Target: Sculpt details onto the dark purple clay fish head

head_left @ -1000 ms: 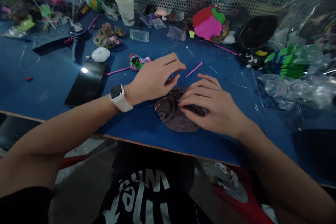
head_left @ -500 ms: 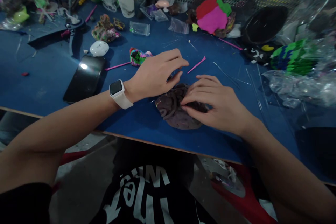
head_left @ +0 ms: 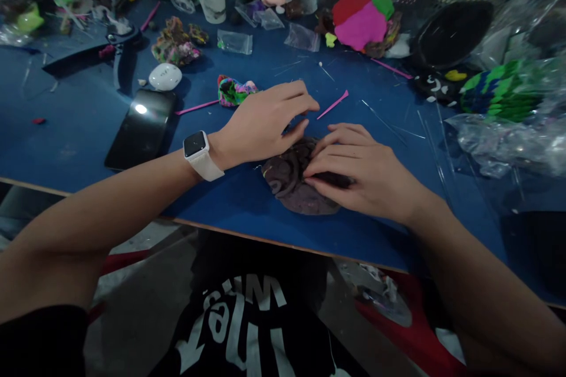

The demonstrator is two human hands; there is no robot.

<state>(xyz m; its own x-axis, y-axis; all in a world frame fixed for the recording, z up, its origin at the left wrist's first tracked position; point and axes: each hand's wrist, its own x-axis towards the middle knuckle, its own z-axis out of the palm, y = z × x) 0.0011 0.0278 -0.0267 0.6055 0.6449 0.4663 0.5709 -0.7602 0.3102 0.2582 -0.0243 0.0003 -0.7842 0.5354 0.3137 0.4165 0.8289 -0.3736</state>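
Not much has shifted over the last second; the thumb and forefinger of the right hand (head_left: pixel 365 168) look a shade closer together than they were, at the same spot on the dark clay mound (head_left: pixel 297 191), and the left hand (head_left: pixel 274 121) has barely budged; everything on the table sits higher in view, as though the head had dipped; I take that to mean slow, close work at one spot rather than a fresh stage. The right hand comes in from the mound's three o'clock, fingertips apparently pinching a bit of its surface; the left arches at eleven, thumb and forefinger parted, and I cannot tell whether they hold anything thin. The mound lies on the blue table (head_left: pixel 239 200), near the person's edge; it is purplish grey-brown, with coiled ridges, a curl towards ten o'clock and a smoother, flattened lip at six; the right hand hides its three o'clock side; a pink stick (head_left: pixel 333 105) lies apart at one o'clock, a multicoloured lump (head_left: pixel 233 92) between ten and eleven.
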